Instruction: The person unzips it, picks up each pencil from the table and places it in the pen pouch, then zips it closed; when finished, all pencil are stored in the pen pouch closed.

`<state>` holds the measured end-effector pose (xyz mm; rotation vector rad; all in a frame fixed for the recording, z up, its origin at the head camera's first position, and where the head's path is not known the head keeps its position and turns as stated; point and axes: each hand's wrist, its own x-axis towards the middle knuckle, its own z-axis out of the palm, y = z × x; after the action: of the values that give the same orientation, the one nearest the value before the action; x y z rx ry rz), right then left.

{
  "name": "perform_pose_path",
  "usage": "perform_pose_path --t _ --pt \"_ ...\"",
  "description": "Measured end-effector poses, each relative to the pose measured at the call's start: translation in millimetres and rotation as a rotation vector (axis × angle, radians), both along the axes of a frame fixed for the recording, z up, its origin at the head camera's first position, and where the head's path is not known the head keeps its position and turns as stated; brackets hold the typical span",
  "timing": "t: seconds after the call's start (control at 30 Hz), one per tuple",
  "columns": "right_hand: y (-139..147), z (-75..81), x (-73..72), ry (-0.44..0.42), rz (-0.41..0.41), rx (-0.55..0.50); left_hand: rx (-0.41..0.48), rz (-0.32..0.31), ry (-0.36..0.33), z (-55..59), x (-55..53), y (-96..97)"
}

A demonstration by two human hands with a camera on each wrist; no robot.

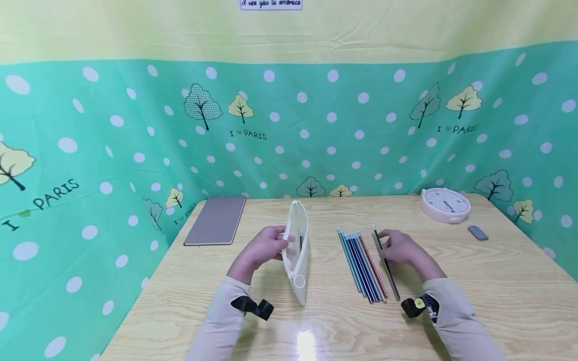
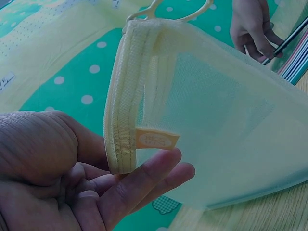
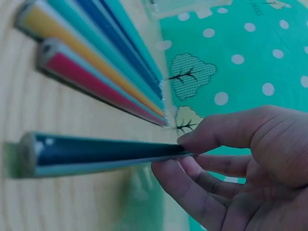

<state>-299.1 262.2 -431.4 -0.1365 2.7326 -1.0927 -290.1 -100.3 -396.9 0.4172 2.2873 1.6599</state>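
On the left, my left hand [image 1: 264, 246] grips the zip edge of a pale cream mesh pouch [image 2: 226, 115], holding it up with its mouth parted. A small orange label [image 2: 156, 139] is sewn inside, near my fingertips. One dark pencil [image 1: 301, 240] shows within the pouch. My right hand [image 1: 399, 248] pinches a dark pencil [image 3: 101, 153] between thumb and fingers, tilted, its near end towards me. Just left of that pencil, a row of several pencils [image 1: 361, 265] in teal, dark blue and red lies on the table; the right wrist view also shows a yellow one [image 3: 86, 53].
A grey notebook [image 1: 215, 220] lies at the back left of the wooden table [image 1: 180, 311]. At the back right are a round pale pink clock [image 1: 444, 204] and a small grey-blue eraser [image 1: 477, 232]. A green dotted curtain [image 1: 289, 120] hangs behind and along the sides.
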Motion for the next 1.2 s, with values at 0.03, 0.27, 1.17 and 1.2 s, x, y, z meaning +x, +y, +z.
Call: perform_pose_path --t 0.03,0.27,1.17,1.2 --pt "0.9 1.6 0.3 0.003 -0.002 -0.025 0.001 0.000 -0.003 0.4 0.0 0.1" --pt "-0.7 10.8 3.1 0.049 -0.015 -0.156 -0.017 0.004 -0.009 2.3 1.0 -0.3" --pt "-1.3 27.1 6.4 0.149 -0.098 -0.387 -0.008 -0.010 -0.002 2.1 -1.2 -0.3" --pt "-2.1 27.9 6.3 0.154 -0.101 -0.400 -0.007 -0.011 -0.005 2.2 -1.4 -0.3"
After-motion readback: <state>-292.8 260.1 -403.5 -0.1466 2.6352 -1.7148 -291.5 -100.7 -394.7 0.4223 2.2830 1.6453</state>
